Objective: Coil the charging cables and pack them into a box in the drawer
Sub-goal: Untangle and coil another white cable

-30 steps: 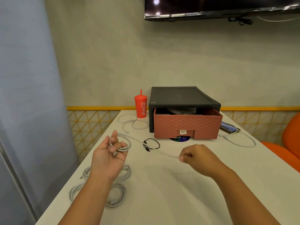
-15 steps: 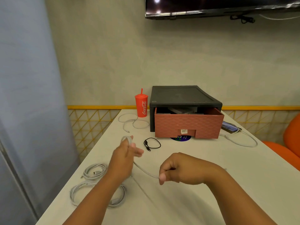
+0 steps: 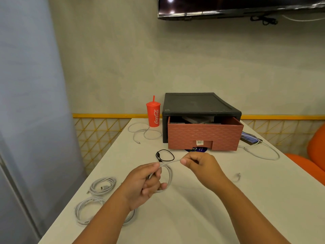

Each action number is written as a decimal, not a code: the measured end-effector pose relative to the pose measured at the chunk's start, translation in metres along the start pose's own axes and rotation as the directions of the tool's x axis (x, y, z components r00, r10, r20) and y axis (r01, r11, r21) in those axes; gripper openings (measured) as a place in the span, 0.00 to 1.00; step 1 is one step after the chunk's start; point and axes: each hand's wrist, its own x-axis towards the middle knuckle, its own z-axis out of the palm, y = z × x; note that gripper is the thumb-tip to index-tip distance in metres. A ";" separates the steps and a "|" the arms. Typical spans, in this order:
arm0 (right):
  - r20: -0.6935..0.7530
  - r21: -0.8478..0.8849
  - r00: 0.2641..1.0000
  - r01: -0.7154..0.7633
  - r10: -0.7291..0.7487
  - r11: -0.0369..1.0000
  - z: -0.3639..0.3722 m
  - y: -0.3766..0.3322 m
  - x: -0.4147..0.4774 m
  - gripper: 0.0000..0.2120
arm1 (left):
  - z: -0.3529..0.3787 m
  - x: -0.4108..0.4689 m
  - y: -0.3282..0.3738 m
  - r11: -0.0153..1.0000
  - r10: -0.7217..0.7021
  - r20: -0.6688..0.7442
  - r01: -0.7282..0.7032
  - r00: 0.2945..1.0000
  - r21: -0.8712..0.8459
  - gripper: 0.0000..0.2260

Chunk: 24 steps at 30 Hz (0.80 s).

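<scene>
Bringing the right hand (image 3: pixel 202 166) in close to the left hand (image 3: pixel 146 182), pinching the white cable (image 3: pixel 169 175) by its free run and laying it over loops gripped in curled left fingers. Shortening the slack well down from a moment back, nearly finishing this coil. Leaving the open drawer (image 3: pixel 204 136) waiting just beyond the knuckles, finished coils (image 3: pixel 103 186) left of the left wrist.

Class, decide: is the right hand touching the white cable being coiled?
Touching. The head view shows the right hand pinching the white cable between thumb and forefinger.
</scene>
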 end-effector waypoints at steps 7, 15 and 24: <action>0.088 0.114 0.991 0.091 -0.102 0.989 0.016 -0.004 -0.008 0.05 | 0.007 0.003 -0.007 0.919 -0.022 -0.002 0.019 1.000 -0.394 0.17; 0.072 0.127 0.994 0.069 -0.078 0.990 0.030 -0.013 -0.011 0.12 | 0.020 0.009 -0.016 0.960 0.036 -0.146 -0.075 0.989 -0.271 0.17; 0.073 0.151 0.997 -0.041 0.031 0.988 0.031 -0.014 -0.012 0.13 | 0.015 0.012 -0.029 0.872 0.327 -0.301 -0.164 0.896 0.460 0.13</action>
